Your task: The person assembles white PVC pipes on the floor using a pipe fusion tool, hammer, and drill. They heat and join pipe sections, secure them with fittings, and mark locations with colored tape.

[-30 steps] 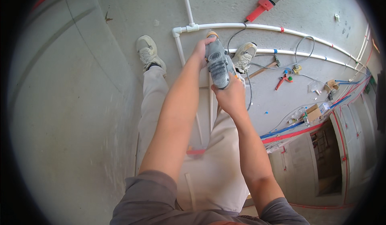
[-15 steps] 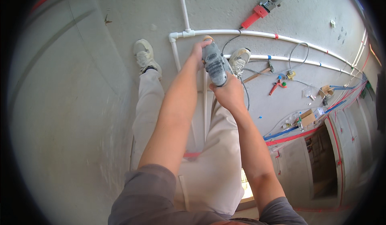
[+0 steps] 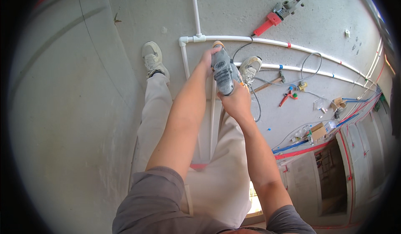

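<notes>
Both my hands hold a dusty grey rotary hammer (image 3: 222,73), a corded power tool with an orange collar at its far end, over the floor between my shoes. My left hand (image 3: 207,59) grips its left side near the orange collar. Closer to me, my right hand (image 3: 237,100) is wrapped round the handle, and its fingers are partly hidden by the tool body. The tool's far tip points away from me, beside the white plastic pipe (image 3: 238,38). Whether a bit is fitted cannot be seen.
A red-handled pipe welder (image 3: 269,23) lies beyond the pipes. To the right are a wooden-handled hammer (image 3: 269,83), a red hand tool (image 3: 286,98), looping grey cable (image 3: 321,60) and an open cardboard box (image 3: 318,131). A bare wall (image 3: 62,121) stands at my left.
The floor, pipes and tools sit slightly lower in view, as my head has shifted a little. Both hands keep their hold on the rotary hammer, which has hardly moved.
</notes>
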{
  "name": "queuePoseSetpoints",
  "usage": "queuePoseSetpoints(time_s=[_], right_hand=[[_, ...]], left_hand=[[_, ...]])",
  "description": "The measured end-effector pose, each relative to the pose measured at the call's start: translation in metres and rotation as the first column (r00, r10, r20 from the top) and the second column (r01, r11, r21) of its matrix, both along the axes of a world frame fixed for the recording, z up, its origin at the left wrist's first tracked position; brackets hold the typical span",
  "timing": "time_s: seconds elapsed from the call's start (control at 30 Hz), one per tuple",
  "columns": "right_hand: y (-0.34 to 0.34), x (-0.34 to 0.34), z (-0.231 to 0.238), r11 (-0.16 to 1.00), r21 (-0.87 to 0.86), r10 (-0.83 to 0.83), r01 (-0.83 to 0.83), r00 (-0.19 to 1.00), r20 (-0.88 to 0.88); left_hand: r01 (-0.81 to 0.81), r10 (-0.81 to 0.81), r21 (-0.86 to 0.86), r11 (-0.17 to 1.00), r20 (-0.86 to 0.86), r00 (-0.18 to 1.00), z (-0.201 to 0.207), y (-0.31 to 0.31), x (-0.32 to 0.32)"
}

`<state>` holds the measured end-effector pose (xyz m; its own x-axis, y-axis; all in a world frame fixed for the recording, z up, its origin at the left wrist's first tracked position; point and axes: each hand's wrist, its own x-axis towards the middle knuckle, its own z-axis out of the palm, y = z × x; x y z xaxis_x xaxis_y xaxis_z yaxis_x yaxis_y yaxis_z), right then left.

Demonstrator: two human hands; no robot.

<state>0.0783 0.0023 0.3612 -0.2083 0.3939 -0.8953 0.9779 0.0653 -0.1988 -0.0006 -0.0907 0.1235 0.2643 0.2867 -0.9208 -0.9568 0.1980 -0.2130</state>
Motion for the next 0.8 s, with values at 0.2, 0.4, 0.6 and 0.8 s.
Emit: queuePoseSetpoints(time_s=[0.2,0.4,0.6,0.8], right_hand=[[-0.004,0.003,0.0,0.999,0.017,0.041,-0.041,0.999,-0.012],[-0.011,0.003,-0.004,0.996,0.017,0.085,-0.085,0.996,0.004],[-0.007,0.007,-0.005,0.992,0.035,0.121,-0.121,0.993,-0.015],[-0.023,0.007,0.03,0.969,0.025,0.247,-0.246,0.968,-0.033]], left_hand=[[-0.031,0.03,0.006,1.0,0.023,0.999,-0.001,-0.003,0.002],[-0.078,0.079,0.023,0.997,-0.013,0.997,-0.004,-0.007,0.004],[-0.112,0.112,0.031,0.993,-0.012,0.994,0.0,-0.007,0.01],[-0.253,0.254,0.056,0.966,-0.004,0.967,0.041,-0.017,0.019]])
